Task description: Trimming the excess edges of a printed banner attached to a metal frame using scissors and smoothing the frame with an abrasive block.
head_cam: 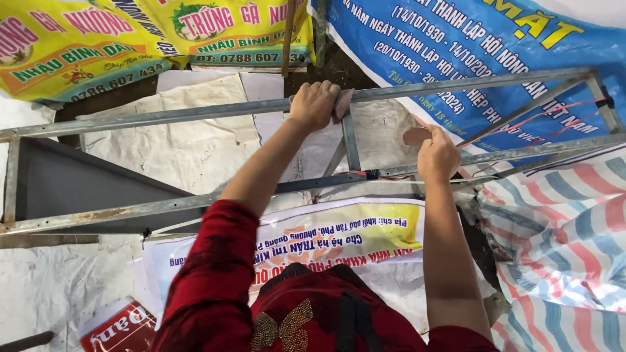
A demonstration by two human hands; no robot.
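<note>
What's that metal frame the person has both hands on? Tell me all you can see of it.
The metal frame is made of thin grey angle bars, dull and rust-spotted. Two long rails run side by side across the view, joined by short cross struts and slanted braces, with red cord tied near its right end. It lies over printed banners and striped tarpaulin. The left hand grips the far rail with a brownish pad; the right hand rests on the near rail, holding another.

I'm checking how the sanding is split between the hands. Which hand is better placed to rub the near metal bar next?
Probably the right hand: it pinches a small brown pad just above the near bar. The left hand grips the far bar.
</note>
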